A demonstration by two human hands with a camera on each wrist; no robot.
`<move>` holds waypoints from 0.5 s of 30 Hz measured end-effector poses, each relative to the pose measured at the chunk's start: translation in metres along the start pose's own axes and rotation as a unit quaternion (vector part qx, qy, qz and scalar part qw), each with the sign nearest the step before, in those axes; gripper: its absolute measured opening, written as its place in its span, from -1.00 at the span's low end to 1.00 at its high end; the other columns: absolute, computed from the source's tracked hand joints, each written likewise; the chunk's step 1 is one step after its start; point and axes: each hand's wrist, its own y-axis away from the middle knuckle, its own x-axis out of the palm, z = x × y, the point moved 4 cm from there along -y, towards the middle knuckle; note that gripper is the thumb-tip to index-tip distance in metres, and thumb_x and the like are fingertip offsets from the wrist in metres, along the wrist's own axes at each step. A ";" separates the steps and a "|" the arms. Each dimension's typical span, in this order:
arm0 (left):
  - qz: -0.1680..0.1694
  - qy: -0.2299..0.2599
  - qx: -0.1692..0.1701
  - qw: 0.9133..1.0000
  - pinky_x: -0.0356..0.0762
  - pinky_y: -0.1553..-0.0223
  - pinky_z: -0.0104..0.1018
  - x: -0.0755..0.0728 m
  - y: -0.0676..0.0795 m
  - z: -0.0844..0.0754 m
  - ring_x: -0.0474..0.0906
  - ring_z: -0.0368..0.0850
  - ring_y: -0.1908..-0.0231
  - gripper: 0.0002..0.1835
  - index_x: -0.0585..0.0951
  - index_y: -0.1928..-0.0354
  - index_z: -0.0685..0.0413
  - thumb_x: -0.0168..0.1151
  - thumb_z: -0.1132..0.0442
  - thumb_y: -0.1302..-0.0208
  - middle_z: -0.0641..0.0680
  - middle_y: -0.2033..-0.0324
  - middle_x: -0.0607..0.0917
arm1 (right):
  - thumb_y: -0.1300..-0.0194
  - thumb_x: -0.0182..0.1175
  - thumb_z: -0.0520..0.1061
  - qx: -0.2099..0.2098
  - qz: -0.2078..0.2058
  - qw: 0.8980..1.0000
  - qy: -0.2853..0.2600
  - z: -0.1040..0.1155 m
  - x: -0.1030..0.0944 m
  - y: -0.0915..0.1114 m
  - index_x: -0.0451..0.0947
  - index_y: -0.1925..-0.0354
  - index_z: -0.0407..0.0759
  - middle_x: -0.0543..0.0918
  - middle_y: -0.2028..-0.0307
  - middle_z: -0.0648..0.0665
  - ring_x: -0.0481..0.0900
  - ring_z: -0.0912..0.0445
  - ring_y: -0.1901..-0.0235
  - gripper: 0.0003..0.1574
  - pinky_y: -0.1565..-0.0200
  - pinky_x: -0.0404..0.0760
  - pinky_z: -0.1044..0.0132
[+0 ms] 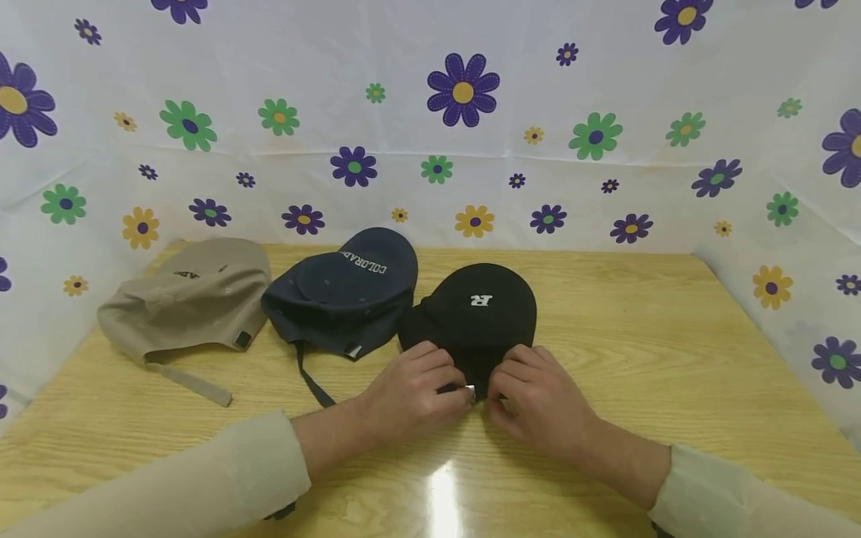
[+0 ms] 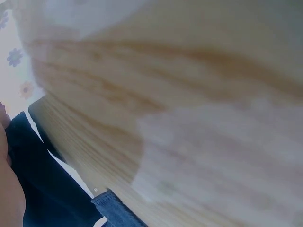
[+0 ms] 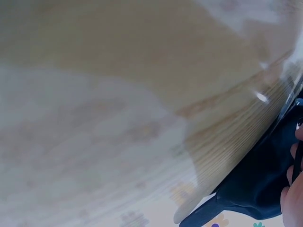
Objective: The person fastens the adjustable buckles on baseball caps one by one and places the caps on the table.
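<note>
A black baseball cap with a white letter R lies on the table in front of me. My left hand grips its back edge beside a small metal buckle. Across a narrow gap, my right hand pinches the cap's back strap, which its fingers mostly hide in the head view. In the right wrist view, the dark strap runs between the fingers of that hand, with the cap's black cloth beside them. Only a bit of my left hand shows in the left wrist view.
Left of the black cap lies a navy cap lettered COLORADO, its strap hanging loose toward me. Farther left is a beige cap with a loose strap. A flower-printed cloth surrounds the wooden table.
</note>
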 end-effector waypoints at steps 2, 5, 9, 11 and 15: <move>0.000 0.000 -0.001 1.000 0.48 0.29 -0.34 0.000 0.000 0.000 0.56 -0.19 0.39 -0.93 0.72 0.43 -0.08 0.46 0.26 -0.10 -0.09 0.45 0.71 | 0.13 0.43 -0.26 0.001 0.000 1.000 0.002 0.000 0.000 0.000 0.50 0.55 -0.01 0.57 0.53 0.10 0.46 0.15 0.34 -0.72 0.32 0.37 0.29; -0.001 -0.004 -0.001 1.000 0.48 0.29 -0.34 0.000 0.000 0.000 0.57 -0.19 0.39 -0.92 0.72 0.43 -0.08 0.46 0.26 -0.09 -0.09 0.45 0.71 | 0.13 0.42 -0.26 0.003 0.001 1.000 0.003 0.000 0.000 0.000 0.49 0.56 -0.01 0.56 0.54 0.11 0.46 0.15 0.34 -0.72 0.33 0.36 0.30; -0.002 -0.003 -0.004 1.000 0.48 0.29 -0.34 0.000 0.000 0.000 0.57 -0.19 0.39 -0.92 0.71 0.44 -0.08 0.47 0.25 -0.08 -0.09 0.45 0.70 | 0.12 0.40 -0.27 0.005 0.001 1.000 -0.001 -0.001 0.000 0.000 0.49 0.55 -0.02 0.55 0.54 0.10 0.46 0.15 0.35 -0.74 0.33 0.38 0.29; -0.002 -0.002 -0.004 1.000 0.48 0.29 -0.34 -0.001 0.000 0.000 0.57 -0.19 0.39 -0.91 0.71 0.43 -0.07 0.47 0.26 -0.08 -0.09 0.45 0.70 | 0.11 0.39 -0.28 0.004 0.001 1.000 -0.005 -0.001 0.000 0.000 0.48 0.55 -0.02 0.54 0.54 0.10 0.46 0.15 0.35 -0.74 0.33 0.39 0.30; -0.001 -0.002 -0.006 1.000 0.49 0.29 -0.35 -0.001 0.000 0.001 0.57 -0.19 0.38 -0.91 0.71 0.43 -0.07 0.48 0.26 -0.07 -0.09 0.44 0.70 | 0.11 0.39 -0.28 0.000 0.003 1.000 -0.008 -0.001 0.001 -0.001 0.47 0.55 -0.03 0.54 0.53 0.09 0.45 0.15 0.34 -0.73 0.31 0.41 0.30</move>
